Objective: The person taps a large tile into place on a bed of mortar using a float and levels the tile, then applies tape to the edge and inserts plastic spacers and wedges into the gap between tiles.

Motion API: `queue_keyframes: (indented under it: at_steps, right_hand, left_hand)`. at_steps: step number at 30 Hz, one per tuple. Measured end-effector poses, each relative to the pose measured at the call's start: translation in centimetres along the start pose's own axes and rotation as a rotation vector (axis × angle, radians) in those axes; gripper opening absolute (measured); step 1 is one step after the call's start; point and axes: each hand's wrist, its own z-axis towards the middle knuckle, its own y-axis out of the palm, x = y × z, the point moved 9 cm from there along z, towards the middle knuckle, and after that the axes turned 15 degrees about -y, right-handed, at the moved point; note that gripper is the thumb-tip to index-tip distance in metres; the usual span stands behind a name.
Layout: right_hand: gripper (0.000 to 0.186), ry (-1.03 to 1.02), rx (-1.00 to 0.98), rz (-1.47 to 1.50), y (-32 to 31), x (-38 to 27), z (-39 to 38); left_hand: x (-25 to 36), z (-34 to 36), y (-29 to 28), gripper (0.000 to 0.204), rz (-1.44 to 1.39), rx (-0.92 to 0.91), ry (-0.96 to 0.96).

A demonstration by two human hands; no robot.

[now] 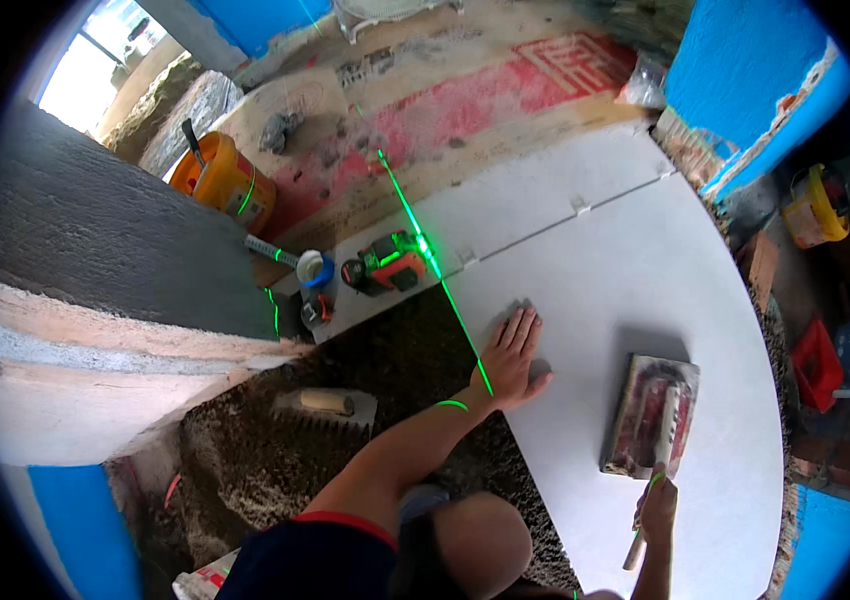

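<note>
My left hand [517,362] lies open, fingers together and stretched, on a large pale floor tile [645,280], near its left edge. My right hand [657,508] grips the long handle of a flat, worn rectangular tamping tool [635,410], whose head is over the tile to the right. A green laser line runs past my left hand from an orange-black laser level [395,268] on the adjoining tile strip. A notched trowel [300,403] with a wooden grip lies on dark mortar [235,450] left of my forearm.
A grey pillar [125,230] stands left, a blue wall [735,80] right. A yellow bucket [220,185], white tape roll [310,268] and stained red-and-beige board [445,110] lie beyond. A second yellow bucket [810,210] and red container [815,360] sit right.
</note>
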Motion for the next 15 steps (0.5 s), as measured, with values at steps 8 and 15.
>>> queue_keyframes:
  at_steps: [8,15]
  right_hand:
    - [0.047,0.173,-0.082,0.344,2.3,-5.4,2.2]
    - [0.055,0.209,0.074,0.347,-6.9,-12.6,1.3]
  left_hand:
    - [0.4,3.6,1.1,0.102,0.004,0.075,-0.14]
    - [1.3,14.1,2.6,0.102,-0.064,0.084,-0.232]
